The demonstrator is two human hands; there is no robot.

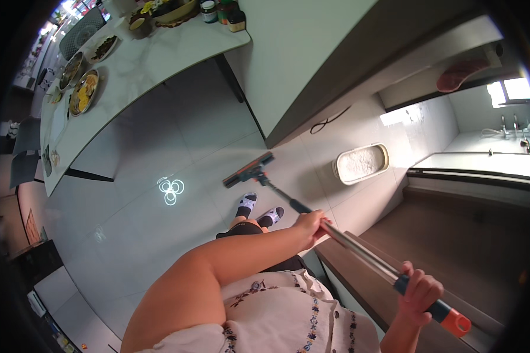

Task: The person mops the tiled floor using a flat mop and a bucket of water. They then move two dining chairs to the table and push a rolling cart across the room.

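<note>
A long-handled floor mop [357, 247] slants across my front, its metal pole running from lower right to upper left. My left hand [311, 227] grips the pole just above its dark lower sleeve. Around the dark blue grip near the orange end cap [458, 324] closes my right hand [419, 293]. The wide, flat mop head [248, 169], dark with an orange strip, is at the tiled floor [203, 150], ahead of my slippered feet [271, 216]. Whether its whole edge touches the tiles I cannot tell. An oblong bucket [339, 174] holds whitish, foamy-looking liquid beyond it.
A marble-look table [137, 66] with dishes and jars stands at upper left, its dark leg [90, 175] reaching the floor. A pale cabinet panel [287, 57] rises ahead. Near the bucket lies a black cord [329, 122]. A brown ledge [446, 229] borders my right.
</note>
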